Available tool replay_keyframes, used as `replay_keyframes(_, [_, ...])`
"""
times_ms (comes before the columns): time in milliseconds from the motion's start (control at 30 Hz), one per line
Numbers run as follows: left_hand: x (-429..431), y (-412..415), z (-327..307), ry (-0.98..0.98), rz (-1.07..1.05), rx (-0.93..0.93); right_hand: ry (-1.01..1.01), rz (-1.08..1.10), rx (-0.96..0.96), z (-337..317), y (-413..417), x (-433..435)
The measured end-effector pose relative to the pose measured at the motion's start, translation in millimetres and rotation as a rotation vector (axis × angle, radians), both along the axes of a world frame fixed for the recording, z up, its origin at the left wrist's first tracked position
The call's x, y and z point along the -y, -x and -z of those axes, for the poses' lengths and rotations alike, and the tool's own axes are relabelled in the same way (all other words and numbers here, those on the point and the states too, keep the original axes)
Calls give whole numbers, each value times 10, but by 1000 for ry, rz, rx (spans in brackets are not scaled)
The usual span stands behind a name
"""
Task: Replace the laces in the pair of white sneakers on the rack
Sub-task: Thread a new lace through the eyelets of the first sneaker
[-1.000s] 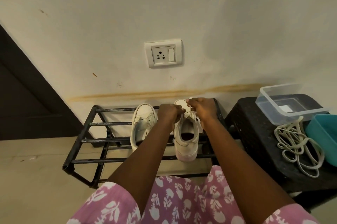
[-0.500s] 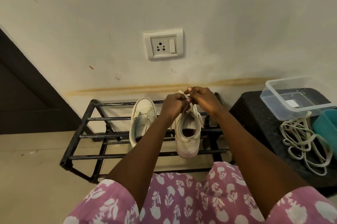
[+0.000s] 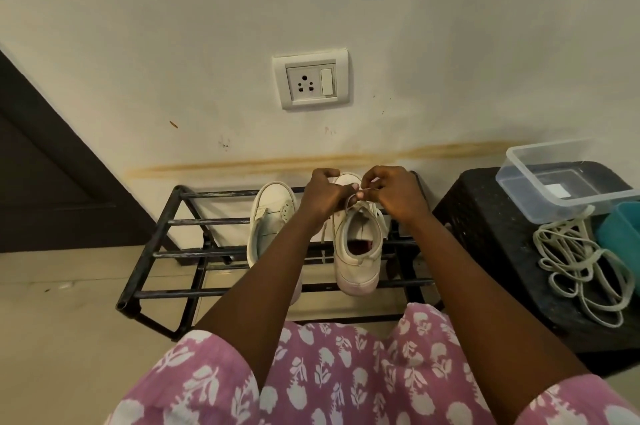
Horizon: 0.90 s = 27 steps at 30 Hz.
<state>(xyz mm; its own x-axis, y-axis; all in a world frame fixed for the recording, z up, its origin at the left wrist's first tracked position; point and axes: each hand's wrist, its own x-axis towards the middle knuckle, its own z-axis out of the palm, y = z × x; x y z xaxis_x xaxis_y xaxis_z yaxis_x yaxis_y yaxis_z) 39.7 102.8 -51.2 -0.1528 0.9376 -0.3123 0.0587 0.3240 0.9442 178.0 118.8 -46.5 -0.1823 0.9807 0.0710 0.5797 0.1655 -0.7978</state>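
Two white sneakers stand on a black metal rack (image 3: 162, 237), toes toward the wall. The left sneaker (image 3: 268, 220) has empty eyelets and is partly hidden by my left forearm. The right sneaker (image 3: 358, 251) carries a white lace (image 3: 349, 200) near its tongue. My left hand (image 3: 327, 194) and my right hand (image 3: 391, 191) meet above that shoe's front, both pinching the lace between fingertips. The toe of the right sneaker is hidden behind my hands.
A black stool (image 3: 498, 234) at the right holds a clear plastic container (image 3: 554, 179), a teal box (image 3: 623, 230) and a heap of loose white laces (image 3: 581, 265). A wall socket (image 3: 311, 80) sits above the rack. A dark door (image 3: 52, 182) is at the left.
Both hands stay together over the right sneaker, working the lace; they shifted slightly and the fingers changed their pinch. The view moved a little.
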Motion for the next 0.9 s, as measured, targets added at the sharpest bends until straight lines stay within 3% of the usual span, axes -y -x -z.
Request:
replay_keyframes(100, [4, 17, -16, -5, 55, -64, -91, 7, 123, -2, 34, -3])
replay_keyframes(233, [4, 8, -67, -153, 148, -505, -172, -141, 432, -17, 105, -8])
replay_keyframes(333, [24, -2, -64, -268, 233, -639, -91, -190, 532, -78, 116, -15])
replay_keyframes(400, [42, -15, -24, -321, 280, -666, -14, -214, 491, -111, 88, -20])
replay_keyframes(467, [48, -31, 21, -345, 283, -685, 130, -184, 267, -104, 38, -4])
replay_keyframes(533, [52, -47, 44, -341, 277, -649, 272, -125, 0, -88, -5, 25])
replay_keyframes(633, [61, -59, 33, -375, 333, -586, 365, -107, -203, -46, -31, 66])
replay_keyframes(733, [84, -77, -11, -449, 292, -575, 359, -85, -229, -23, -14, 86])
replay_keyframes(900, [70, -44, -224, -326, 36, -123, 382, -42, -225, 19, -15, 74])
